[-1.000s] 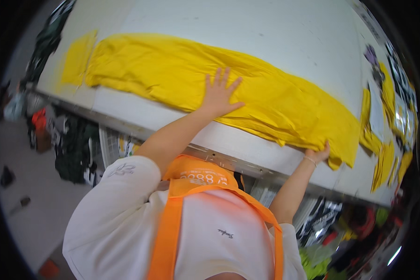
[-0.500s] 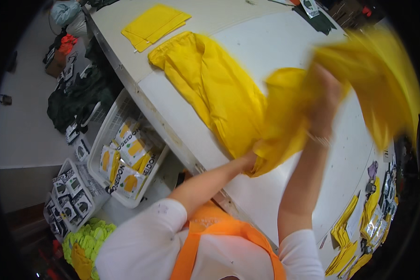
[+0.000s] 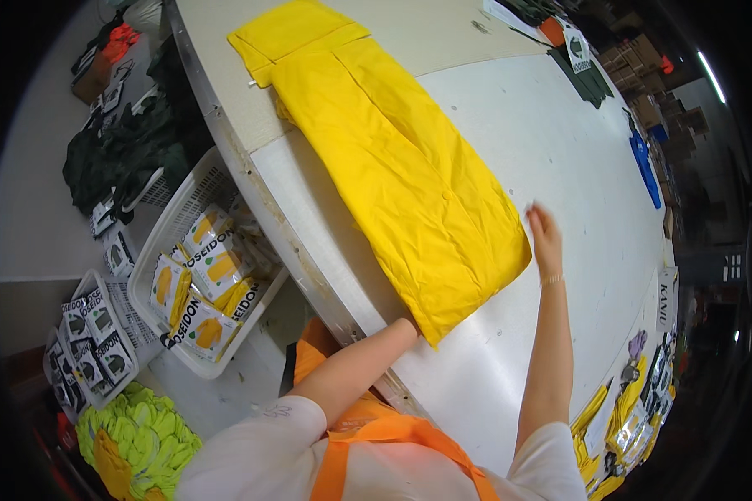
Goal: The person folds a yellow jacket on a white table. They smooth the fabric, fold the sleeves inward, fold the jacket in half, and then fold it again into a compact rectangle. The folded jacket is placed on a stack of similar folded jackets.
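Note:
A yellow rain garment (image 3: 401, 184) lies in a long, slightly creased strip across the white table (image 3: 593, 142). Its far end overlaps a flat folded yellow piece (image 3: 309, 29). My left hand (image 3: 411, 327) is at the near corner of the garment, mostly tucked under the cloth, so its fingers are hidden. Just off the garment's right edge, my right hand (image 3: 546, 235) hovers over the table, touching no cloth. Its fingers are loosely bent and a little apart, with nothing seen between them.
Left of the table's metal edge stands a white basket (image 3: 217, 363) of yellow packets, beside a smaller basket (image 3: 125, 380) of dark packets. Lime cloth (image 3: 142, 442) is heaped below. More yellow pieces and packets (image 3: 622, 426) line the right side. Dark green cloth (image 3: 589, 82) lies at the far end.
The raised, blurred part of the garment has come down over the rest and lies flat. My right hand has let go of it and moved lower. The far end now overlaps the folded piece.

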{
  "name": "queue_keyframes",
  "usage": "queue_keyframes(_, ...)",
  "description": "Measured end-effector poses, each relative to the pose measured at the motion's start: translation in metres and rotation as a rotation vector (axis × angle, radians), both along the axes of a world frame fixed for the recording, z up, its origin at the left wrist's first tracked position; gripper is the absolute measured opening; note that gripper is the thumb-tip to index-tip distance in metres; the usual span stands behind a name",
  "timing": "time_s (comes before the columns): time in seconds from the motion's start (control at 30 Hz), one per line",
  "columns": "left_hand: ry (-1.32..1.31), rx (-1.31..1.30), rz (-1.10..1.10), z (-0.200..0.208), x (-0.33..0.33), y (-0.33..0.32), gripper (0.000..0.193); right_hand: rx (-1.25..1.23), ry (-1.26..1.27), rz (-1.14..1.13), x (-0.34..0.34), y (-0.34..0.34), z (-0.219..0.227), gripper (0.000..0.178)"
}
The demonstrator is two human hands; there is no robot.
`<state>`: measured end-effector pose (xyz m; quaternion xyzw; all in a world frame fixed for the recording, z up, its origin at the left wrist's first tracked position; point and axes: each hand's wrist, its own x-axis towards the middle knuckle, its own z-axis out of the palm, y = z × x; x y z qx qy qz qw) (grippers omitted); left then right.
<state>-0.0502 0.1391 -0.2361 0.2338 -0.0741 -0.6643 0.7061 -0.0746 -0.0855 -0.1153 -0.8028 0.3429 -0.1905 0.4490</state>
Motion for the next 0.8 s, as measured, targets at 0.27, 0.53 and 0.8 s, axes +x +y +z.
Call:
queue_keyframes(0.27,-0.01,0.435,0.006,0.017,0.007,0.02,0.044,-0.007,0.001,-0.287,-0.055,0.036,-0.071,0.038)
queue_keyframes(0.53,-0.523,0.41,0.252,0.057,-0.046,0.117,0.035,-0.292,0.304,-0.422,-0.046,0.079,-0.052,0.038)
queue_keyframes(0.8,-0.593,0.561,0.039,0.033,-0.023,0.123,0.04,-0.9,0.045,-0.009,0.024,0.101,0.005,0.029)
